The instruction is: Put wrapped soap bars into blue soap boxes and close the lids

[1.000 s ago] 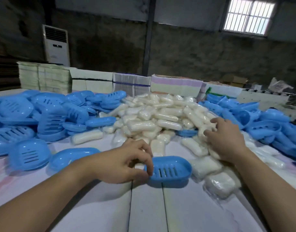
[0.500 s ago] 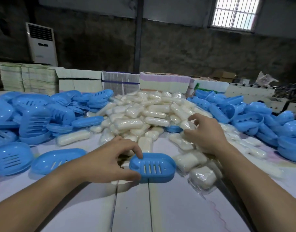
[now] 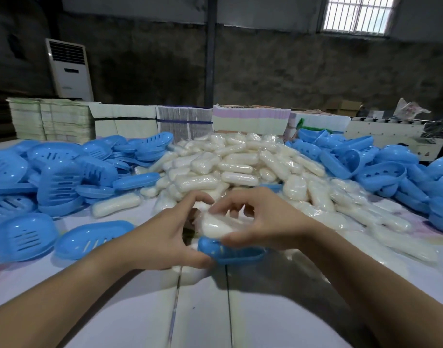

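A blue slotted soap box tray [image 3: 230, 253] lies on the white table [image 3: 200, 310] in front of me. My left hand [image 3: 165, 237] grips its left end between thumb and fingers. My right hand [image 3: 263, 222] holds a wrapped white soap bar [image 3: 215, 226] right over the tray; whether the bar touches it I cannot tell. Behind my hands rises a big heap of wrapped soap bars [image 3: 235, 167].
Piles of blue soap box trays and lids lie at the left [image 3: 52, 177] and the right [image 3: 391, 169]. One loose blue lid [image 3: 95, 238] sits left of my hand. Stacks of flat cartons [image 3: 182, 121] line the table's far edge. A standing air conditioner [image 3: 68, 69] stands behind.
My right hand took a wrapped bar from the heap and brought it left and down over the tray. My left hand kept hold of the tray.
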Demonstrator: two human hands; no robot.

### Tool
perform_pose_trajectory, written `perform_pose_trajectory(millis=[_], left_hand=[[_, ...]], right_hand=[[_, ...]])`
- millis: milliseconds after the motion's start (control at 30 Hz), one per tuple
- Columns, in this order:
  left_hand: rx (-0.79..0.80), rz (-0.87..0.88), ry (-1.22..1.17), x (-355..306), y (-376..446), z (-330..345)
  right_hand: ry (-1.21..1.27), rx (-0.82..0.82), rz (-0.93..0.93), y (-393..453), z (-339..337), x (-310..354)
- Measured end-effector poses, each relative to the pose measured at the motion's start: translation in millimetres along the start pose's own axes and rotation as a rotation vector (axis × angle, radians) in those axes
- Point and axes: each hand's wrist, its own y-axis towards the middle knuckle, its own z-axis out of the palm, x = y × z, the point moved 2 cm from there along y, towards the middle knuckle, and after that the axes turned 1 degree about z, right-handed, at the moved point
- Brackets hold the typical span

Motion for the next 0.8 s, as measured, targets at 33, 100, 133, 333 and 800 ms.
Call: perform_pose_trajectory(millis=[33, 100, 133, 333, 800], left_hand=[[0.004, 0.001, -0.003, 0, 1, 0], [0.019, -0.006, 0.007, 1, 1, 1], [0.023, -0.008, 0.007, 2, 2, 1], [0.029, -0.011, 0.041, 4, 3, 0], [-0.032, -0.006, -0.012, 9, 0, -12]], right_hand=[[-0.071, 0.060, 0.007, 1, 5, 1], [-0.185, 0.130, 0.015, 3, 11, 1], [-0.196, 0.142, 0.019, 3, 9, 1], [-0.220, 0.153, 0.069, -2, -4, -3], [-0.172, 0.411, 0.260, -13, -33, -24]])
